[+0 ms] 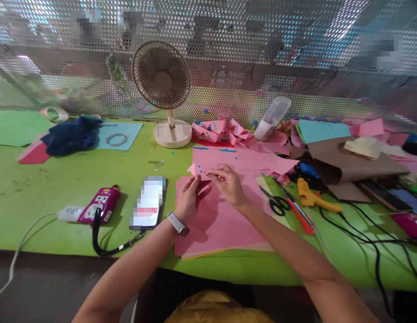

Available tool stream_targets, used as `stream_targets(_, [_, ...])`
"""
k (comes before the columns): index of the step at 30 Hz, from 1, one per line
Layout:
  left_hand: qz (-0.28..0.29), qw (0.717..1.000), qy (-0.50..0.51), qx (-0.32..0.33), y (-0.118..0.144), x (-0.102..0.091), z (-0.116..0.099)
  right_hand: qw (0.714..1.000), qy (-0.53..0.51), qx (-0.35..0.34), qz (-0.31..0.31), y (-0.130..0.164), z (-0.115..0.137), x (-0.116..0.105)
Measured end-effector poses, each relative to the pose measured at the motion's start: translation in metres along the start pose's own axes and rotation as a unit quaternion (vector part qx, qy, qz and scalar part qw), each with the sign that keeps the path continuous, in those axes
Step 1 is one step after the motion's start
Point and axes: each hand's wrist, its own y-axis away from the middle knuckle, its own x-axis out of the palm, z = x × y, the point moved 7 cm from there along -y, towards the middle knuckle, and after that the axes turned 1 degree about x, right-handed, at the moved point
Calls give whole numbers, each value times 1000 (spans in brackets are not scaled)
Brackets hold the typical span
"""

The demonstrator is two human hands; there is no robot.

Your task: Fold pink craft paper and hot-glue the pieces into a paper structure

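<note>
A small folded pink paper piece with blue dots (194,169) is held upright between the fingertips of my left hand (187,202). My right hand (231,186) pinches close to its right edge, by the blue dots; whatever lies between those fingertips is too small to make out. Both hands are above a stack of pink paper sheets (225,229). Just behind them lies another pink sheet (225,157) with blue strips on it. Farther back sits a pile of folded pink paper pieces with blue dots (222,131).
To the right lie black scissors (279,205), a red cutter knife (300,211) and a yellow glue gun (318,197) among black cables. A phone (148,204) and a purple power strip (104,204) are at left. Behind stand a fan (173,134) and a clear bottle (274,114).
</note>
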Motion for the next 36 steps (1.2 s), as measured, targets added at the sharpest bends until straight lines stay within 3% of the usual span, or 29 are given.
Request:
stream_targets(6, [4, 1000, 16, -17, 3, 2, 7, 972, 197, -122, -35, 4, 13, -3])
stream_targets(15, [7, 1000, 20, -16, 1, 3, 6, 966, 215, -144, 8, 7, 25, -1])
stream_targets(20, [6, 1000, 11, -1, 3, 2, 2, 969, 214, -115, -55, 5, 24, -13])
stream_targets(22, [13, 1000, -10, 9, 3, 2, 0, 973, 203, -101, -53, 2, 21, -16])
stream_targets(29, [62, 992, -100, 37, 7, 8, -4, 991, 126, -4, 41, -16, 0, -18])
stream_targets(36, [56, 990, -119, 56, 6, 8, -7, 989, 26, 107, 95, -15, -9, -17])
